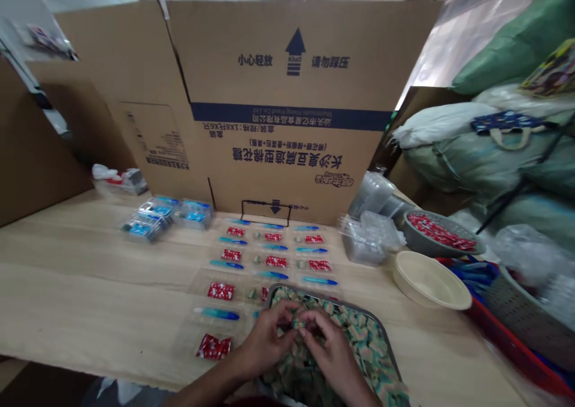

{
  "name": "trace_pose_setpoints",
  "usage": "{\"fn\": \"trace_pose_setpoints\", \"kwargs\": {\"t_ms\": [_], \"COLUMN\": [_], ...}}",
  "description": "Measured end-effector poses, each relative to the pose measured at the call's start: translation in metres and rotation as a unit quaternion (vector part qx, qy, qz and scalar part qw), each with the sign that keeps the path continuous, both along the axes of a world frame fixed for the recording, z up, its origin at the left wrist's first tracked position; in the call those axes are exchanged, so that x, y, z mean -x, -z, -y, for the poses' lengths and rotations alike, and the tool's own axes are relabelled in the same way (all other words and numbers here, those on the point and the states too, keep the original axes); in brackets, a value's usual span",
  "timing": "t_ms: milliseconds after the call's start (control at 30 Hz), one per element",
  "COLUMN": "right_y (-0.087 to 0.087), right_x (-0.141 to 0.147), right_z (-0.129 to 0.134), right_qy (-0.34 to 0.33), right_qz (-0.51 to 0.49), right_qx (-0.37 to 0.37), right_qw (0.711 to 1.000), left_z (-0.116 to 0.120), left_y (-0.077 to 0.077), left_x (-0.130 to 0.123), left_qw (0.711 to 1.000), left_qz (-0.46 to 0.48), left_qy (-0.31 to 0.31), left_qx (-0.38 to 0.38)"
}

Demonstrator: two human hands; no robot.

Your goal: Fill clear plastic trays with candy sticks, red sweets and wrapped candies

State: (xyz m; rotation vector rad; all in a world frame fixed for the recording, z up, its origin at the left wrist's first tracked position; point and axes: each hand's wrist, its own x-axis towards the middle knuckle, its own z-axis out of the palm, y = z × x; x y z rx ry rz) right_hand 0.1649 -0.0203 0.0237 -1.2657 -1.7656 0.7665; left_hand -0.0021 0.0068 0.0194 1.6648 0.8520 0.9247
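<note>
— Left hand (266, 341), right hand (330, 350): how placed?
— Together, fingertips pinched on one small wrapped piece (299, 323), right over a heaped metal tray (384, 341), at the front edge of the bench (90, 293).
— Nearby?
— Just left, clear plastic trays (185, 338) with red packets (220, 291) and blue sticks (216, 314).

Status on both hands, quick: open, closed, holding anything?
Left hand: closed, pinching a small green-and-tan wrapped piece.
Right hand: closed on the same piece.
</note>
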Motion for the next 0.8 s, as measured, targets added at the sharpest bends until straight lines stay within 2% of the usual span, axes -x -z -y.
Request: {"fn": "trace_pose_setpoints", "kwargs": {"t_ms": [100,200,333,400,467,533,633,700,800], "right_y": [0.0,-0.005,-0.005,0.0,0.009,0.018,0.029,0.035,0.043], "right_x": [0.018,0.042,0.075,0.089,0.104,0.125,0.166,0.192,0.217], "right_z": [-0.016,-0.031,-0.054,-0.07,-0.083,-0.09,-0.081,-0.068,-0.049], "right_qy": [-0.051,-0.113,-0.187,-0.189,-0.172,-0.177,-0.226,-0.251,-0.265], "right_qz": [0.042,0.106,0.156,0.153,0.139,0.115,0.093,0.104,0.136], "right_qx": [0.041,0.039,0.038,0.086,0.139,0.177,0.192,0.184,0.163], "right_qw": [0.997,0.987,0.969,0.966,0.965,0.961,0.951,0.945,0.941], "left_z": [-0.003,-0.003,-0.002,0.0,0.004,0.01,0.022,0.028,0.031], "left_y": [0.014,0.022,0.026,0.026,0.027,0.03,0.038,0.043,0.05], "left_x": [0.011,0.032,0.082,0.118,0.156,0.185,0.204,0.202,0.196], "left_qw": [0.997,0.991,0.987,0.974,0.94,0.911,0.919,0.925,0.921], "left_qz": [0.038,0.062,0.029,-0.006,-0.055,-0.102,-0.13,-0.135,-0.133], "left_qy": [-0.05,-0.085,-0.134,-0.214,-0.332,-0.398,-0.368,-0.347,-0.351], "left_qx": [0.045,0.078,0.081,0.069,0.048,0.038,0.062,0.081,0.101]}}
